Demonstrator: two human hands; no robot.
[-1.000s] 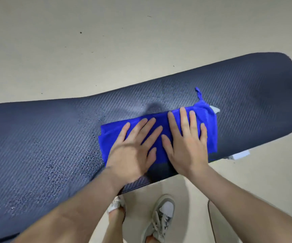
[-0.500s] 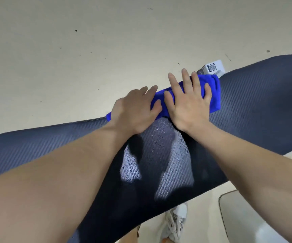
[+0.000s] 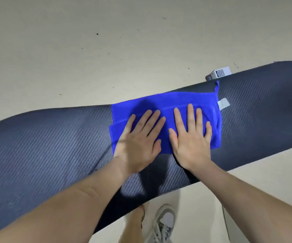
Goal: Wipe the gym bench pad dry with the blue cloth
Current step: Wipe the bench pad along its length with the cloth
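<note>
The gym bench pad point(image 3: 45, 137) is a long, dark, ribbed cushion that crosses the view from lower left to upper right. The blue cloth point(image 3: 159, 104) lies spread flat across its middle, reaching the far edge, with a white label point(image 3: 223, 104) at its right end. My left hand point(image 3: 140, 142) and my right hand point(image 3: 190, 139) press palm-down on the cloth side by side, fingers spread and not gripping it. Small water droplets speckle the pad just left of and below the cloth.
A small white box with a QR code point(image 3: 219, 73) sits on the beige floor point(image 3: 89, 41) behind the pad's far edge. My grey sneaker point(image 3: 164, 223) stands on the floor near the pad's front edge.
Half a second ago both hands had the cloth bunched at the pad's far edge. They have since drawn back toward me and the cloth now lies flat.
</note>
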